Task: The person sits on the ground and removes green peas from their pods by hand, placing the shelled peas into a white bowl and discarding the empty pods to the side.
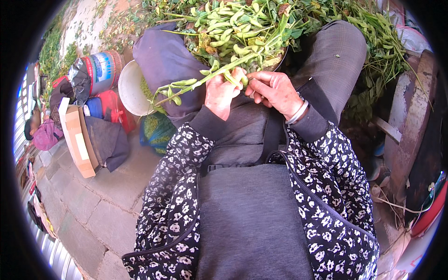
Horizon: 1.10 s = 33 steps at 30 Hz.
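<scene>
My left hand is closed around a green bean stalk that bears leaves and pods and runs slantwise across my lap. Close beside it, my right hand has its thumb and fingers on a green pod by the stalk; a bangle circles that wrist. Beyond both hands, a heap of bean pods and stems lies in a round container between my knees, its rim partly hidden. At my left knee is a white bowl with green beans inside.
A blue mesh bag of green beans rests on the paving. To the left are an open cardboard box, a red bag and a labelled drum. Farther off is a person in pink. A worn wooden frame stands at the right.
</scene>
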Motion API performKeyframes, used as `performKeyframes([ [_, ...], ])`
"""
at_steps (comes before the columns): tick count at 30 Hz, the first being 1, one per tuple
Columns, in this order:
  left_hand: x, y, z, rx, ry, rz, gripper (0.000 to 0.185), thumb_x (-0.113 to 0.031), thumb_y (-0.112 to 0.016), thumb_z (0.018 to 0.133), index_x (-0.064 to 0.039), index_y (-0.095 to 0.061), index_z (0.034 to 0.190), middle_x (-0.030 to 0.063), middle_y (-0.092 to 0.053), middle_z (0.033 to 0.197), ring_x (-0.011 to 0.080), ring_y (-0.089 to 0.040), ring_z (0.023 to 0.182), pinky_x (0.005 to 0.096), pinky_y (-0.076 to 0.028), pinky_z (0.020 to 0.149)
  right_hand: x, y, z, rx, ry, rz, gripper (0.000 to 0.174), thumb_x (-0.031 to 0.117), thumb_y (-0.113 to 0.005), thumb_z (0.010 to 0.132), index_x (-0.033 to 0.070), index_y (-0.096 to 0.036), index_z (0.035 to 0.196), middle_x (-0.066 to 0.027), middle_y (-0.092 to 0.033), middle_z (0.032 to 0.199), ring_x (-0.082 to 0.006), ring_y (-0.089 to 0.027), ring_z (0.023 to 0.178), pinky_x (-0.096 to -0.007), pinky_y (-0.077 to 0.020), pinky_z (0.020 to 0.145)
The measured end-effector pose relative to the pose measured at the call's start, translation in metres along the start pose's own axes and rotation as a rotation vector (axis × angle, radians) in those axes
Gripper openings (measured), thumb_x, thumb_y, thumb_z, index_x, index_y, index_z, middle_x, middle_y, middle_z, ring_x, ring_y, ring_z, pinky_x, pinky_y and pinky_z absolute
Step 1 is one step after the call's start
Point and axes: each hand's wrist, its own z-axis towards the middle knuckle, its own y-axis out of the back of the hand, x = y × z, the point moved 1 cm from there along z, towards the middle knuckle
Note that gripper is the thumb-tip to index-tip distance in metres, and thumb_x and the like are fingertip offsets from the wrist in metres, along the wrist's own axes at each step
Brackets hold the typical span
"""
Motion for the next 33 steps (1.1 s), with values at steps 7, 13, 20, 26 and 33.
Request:
performKeyframes([
  [7, -0.002, 0.006, 0.000, 0.112, 0.139, -0.050, 0.016, -0.022, -0.055, 0.089, -0.007, -0.055, 0.092, -0.0016, -0.051, 0.075, 0.0034, -0.043, 0.063, 0.0145, -0.032, 0.052, -0.002, -0.001, 0.000, -0.031, 0.056, -0.129, 0.015, 0.012, -0.053, 0.087, 0.001, -0.062, 0.094, -0.0009, -0.062, 0.076, -0.0015, -0.050, 0.056, -0.0151, -0.0354, 0.042],
  [13, 0.002, 0.011, -0.002, 0.224, -0.037, 0.167, 0.017, -0.022, -0.058, 0.087, -0.007, -0.054, 0.092, -0.0018, -0.053, 0.070, 0.0024, -0.042, 0.055, 0.0145, -0.029, 0.046, -0.005, 0.009, 0.001, 0.046, -0.114, 0.109, 0.017, 0.014, -0.054, 0.088, 0.002, -0.061, 0.096, 0.0000, -0.062, 0.076, -0.0013, -0.049, 0.055, -0.0146, -0.0336, 0.041],
  [20, 0.012, 0.023, -0.001, 0.143, 0.038, 0.025, 0.019, -0.021, -0.052, 0.090, -0.005, -0.055, 0.100, -0.0016, -0.054, 0.079, 0.0022, -0.042, 0.059, 0.0140, -0.030, 0.047, 0.005, 0.000, 0.001, 0.036, -0.028, -0.148, 0.015, 0.014, -0.054, 0.087, 0.001, -0.062, 0.087, 0.0004, -0.060, 0.069, -0.0030, -0.048, 0.053, -0.0185, -0.0364, 0.044],
  [26, 0.015, 0.022, -0.004, -0.014, 0.021, 0.035, 0.016, -0.019, -0.052, 0.087, -0.008, -0.059, 0.096, -0.0033, -0.056, 0.074, 0.0032, -0.047, 0.058, 0.0166, -0.034, 0.049, 0.046, -0.014, 0.013, -0.152, 0.499, -0.794, 0.011, 0.011, -0.059, 0.082, 0.000, -0.059, 0.080, -0.0073, -0.057, 0.060, -0.0141, -0.054, 0.051, -0.0256, -0.0428, 0.049],
  [33, 0.014, 0.027, 0.000, 0.148, 0.137, 0.026, 0.021, -0.017, -0.049, 0.087, -0.004, -0.058, 0.101, 0.0040, -0.060, 0.092, 0.0152, -0.056, 0.077, 0.0265, -0.044, 0.071, 0.048, -0.026, 0.072, 0.060, 0.356, -1.558, 0.026, 0.028, -0.060, 0.078, 0.002, -0.059, 0.084, -0.0142, -0.061, 0.078, -0.0312, -0.058, 0.083, -0.0411, -0.0462, 0.073],
])
